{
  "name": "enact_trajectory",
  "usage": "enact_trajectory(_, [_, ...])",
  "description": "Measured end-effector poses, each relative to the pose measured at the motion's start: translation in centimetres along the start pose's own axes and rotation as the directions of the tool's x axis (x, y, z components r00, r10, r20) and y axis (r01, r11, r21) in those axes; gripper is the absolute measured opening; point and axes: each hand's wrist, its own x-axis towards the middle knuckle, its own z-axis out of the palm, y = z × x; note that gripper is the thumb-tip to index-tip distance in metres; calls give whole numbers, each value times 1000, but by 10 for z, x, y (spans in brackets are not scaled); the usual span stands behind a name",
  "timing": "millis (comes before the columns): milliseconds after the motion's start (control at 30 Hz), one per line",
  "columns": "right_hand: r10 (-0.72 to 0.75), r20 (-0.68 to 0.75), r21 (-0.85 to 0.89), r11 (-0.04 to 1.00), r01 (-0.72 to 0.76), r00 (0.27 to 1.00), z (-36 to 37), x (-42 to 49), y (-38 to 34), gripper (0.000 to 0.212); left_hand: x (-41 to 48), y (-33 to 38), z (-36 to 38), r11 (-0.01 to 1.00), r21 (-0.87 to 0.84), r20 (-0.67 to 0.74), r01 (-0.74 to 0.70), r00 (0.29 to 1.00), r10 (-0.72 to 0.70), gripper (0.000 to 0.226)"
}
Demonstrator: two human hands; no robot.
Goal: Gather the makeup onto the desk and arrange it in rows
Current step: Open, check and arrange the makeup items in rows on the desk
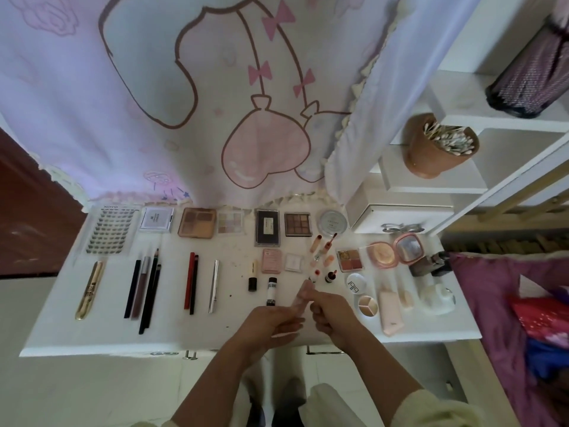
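On the white desk (197, 340) makeup lies in rows. Palettes such as the brown eyeshadow palette (197, 227) line the back edge, and pencils (147, 291) and a gold mascara tube (90, 289) lie in front of them. My left hand (271, 325) and my right hand (334, 314) meet over the desk's front middle. Between them stands a pale pink translucent tube (301, 295); the fingers of both hands curl round it. Small lip glosses (321, 254) are scattered just behind the tube.
Unsorted compacts (381, 254), a pink tube (389, 312) and white jars (437, 298) crowd the desk's right side. White shelves (462, 180) with a brown cotton-swab cup (431, 152) rise at the right. A pink curtain (184, 103) hangs behind the desk.
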Motion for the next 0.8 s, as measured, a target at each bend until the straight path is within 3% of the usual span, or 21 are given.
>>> enact_trajectory(300, [-105,119,-28,994,109,987,-26,-7,-22,19,-10,12,7,997,70,108,-28,994,21,27])
enact_trajectory(467, [-182,135,-116,973,198,974,-32,-6,-30,16,-13,19,9,987,124,79,-99,993,90,46])
enact_trajectory(567, [-208,143,-150,962,228,968,-33,-6,-32,17,-13,19,9,984,96,25,-151,988,149,38])
enact_trajectory(667, [-206,212,-260,931,258,955,-36,-9,-32,18,-9,21,10,975,13,-118,-222,968,222,29])
enact_trajectory(800, [-201,287,-363,882,300,937,-34,-15,-31,14,-7,22,15,956,7,-211,-292,934,287,35])
